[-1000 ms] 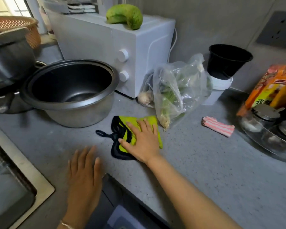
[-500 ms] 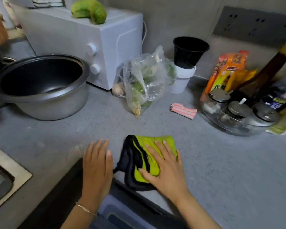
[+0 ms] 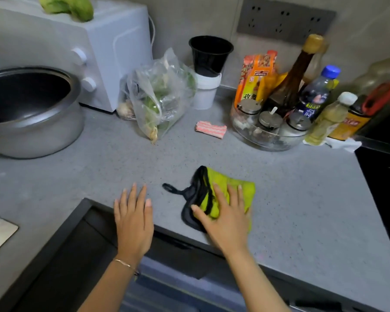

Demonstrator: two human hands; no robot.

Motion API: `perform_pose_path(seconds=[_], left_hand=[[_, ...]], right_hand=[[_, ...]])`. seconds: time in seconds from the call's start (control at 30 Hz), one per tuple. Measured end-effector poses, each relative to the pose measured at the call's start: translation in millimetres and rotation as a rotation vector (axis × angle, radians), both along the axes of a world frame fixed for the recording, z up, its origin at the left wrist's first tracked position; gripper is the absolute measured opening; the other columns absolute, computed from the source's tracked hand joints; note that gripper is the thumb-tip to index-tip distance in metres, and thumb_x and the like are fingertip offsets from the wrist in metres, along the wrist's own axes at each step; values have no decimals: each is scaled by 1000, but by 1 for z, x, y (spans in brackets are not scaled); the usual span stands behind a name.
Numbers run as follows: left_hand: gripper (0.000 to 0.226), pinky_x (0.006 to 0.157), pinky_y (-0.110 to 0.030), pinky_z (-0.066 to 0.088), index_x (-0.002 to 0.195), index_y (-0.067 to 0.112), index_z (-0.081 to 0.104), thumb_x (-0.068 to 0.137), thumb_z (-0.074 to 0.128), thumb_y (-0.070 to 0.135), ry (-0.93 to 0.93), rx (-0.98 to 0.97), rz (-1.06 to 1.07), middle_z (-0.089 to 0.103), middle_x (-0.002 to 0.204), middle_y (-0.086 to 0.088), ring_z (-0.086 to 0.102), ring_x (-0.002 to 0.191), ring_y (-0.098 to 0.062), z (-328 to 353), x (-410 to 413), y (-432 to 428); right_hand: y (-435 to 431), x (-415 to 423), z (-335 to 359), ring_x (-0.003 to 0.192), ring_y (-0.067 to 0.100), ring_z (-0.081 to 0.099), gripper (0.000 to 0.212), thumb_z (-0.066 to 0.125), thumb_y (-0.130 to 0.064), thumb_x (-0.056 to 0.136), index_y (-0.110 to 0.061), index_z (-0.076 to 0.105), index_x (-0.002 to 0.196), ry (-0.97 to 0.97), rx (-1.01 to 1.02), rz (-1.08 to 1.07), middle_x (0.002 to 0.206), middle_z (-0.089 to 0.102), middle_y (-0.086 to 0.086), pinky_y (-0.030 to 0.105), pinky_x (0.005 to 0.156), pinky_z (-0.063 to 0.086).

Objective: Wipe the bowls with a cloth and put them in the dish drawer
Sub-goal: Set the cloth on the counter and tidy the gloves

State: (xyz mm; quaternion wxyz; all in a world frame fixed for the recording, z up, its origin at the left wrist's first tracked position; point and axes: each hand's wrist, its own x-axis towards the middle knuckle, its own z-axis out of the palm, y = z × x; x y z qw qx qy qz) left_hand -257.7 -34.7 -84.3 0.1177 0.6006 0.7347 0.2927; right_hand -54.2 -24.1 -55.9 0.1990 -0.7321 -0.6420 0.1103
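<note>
1. Hands work the near counter [image 3: 302, 199] edge: the left hand [image 3: 133, 221] lies flat on bare stone, grip apart and holding nothing.
2. The right hand [image 3: 225, 219] presses the green-and-black cloth [image 3: 245, 192] just right of it, fingers straight.
3. Likely step: fetching the cloth. Next, close a grip on it and reach a bowl; a metal pot [image 3: 32, 113] stands far left.

Bare counter [image 3: 113, 158] between pot [image 3: 32, 122], cloth [image 3: 225, 194].

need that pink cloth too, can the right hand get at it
Probably yes: the right hand rests on the green cloth, and only bare counter lies between it and the pink cloth.
</note>
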Motion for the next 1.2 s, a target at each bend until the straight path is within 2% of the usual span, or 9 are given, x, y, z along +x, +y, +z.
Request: perform_pose_path(seconds=[0.17,0.27,0.33,0.47,0.73,0.87,1.0,1.1,1.2], left_hand=[[74,111,-16,-19,149,32,24,89,-6,62,-165,-24,-23,11,157,11,-5,143,0,2,-5,0],[74,110,-15,-21,149,33,24,88,-7,61,-144,-48,-41,8,158,12,-9,142,2,4,-7,-2],[75,111,-17,-21,149,31,26,88,-7,60,-100,-48,-38,9,159,10,-8,143,-1,4,-6,-3],[76,115,-30,-17,149,26,28,89,-6,58,-23,-58,30,12,160,1,-3,148,-15,6,6,-1],[76,117,-38,-10,147,18,35,92,-2,54,50,-22,-190,26,157,-5,8,148,-24,17,119,-5],[71,116,-50,17,136,16,53,97,5,51,145,-48,-223,49,143,-8,34,139,-31,15,153,-5],[69,114,-50,18,137,17,52,94,10,50,178,-80,-202,48,144,-7,34,139,-33,12,153,-5],[70,114,-50,17,137,17,52,93,10,51,184,-76,-200,48,144,-8,33,139,-33,13,154,-5],[72,115,-50,16,138,16,51,93,8,52,188,-79,-200,47,145,-8,32,139,-33,13,154,-6]], right_hand=[[-8,-68,11,147,30,-9,96,19,-85,66,-37,22,149,-9,-135,159,160,11,6,63,112,-5],[3,-73,16,144,35,-20,93,29,-87,71,-42,9,150,-60,-214,158,161,-3,8,66,108,-11],[1,-74,10,144,36,-19,86,30,-83,77,-44,10,150,-99,-186,165,161,-5,7,66,108,-9],[-12,-48,4,147,30,-11,90,10,-80,66,-44,24,148,-87,-110,175,162,6,0,65,111,-2],[-73,150,1,148,25,3,84,32,-87,69,-47,35,142,-137,-86,-146,158,23,-5,63,112,16],[-104,230,6,146,28,12,78,50,-76,72,-41,40,141,-91,-57,-384,156,29,0,61,109,24],[-99,215,6,146,29,13,73,58,-68,77,-39,41,142,-121,-46,-473,155,30,2,60,110,22],[-93,183,7,147,30,8,76,48,-77,77,-42,37,143,-104,-77,-466,157,25,0,58,111,17],[-87,141,5,145,32,18,78,33,-81,72,-42,45,138,-127,-36,-328,154,34,1,61,107,22]])
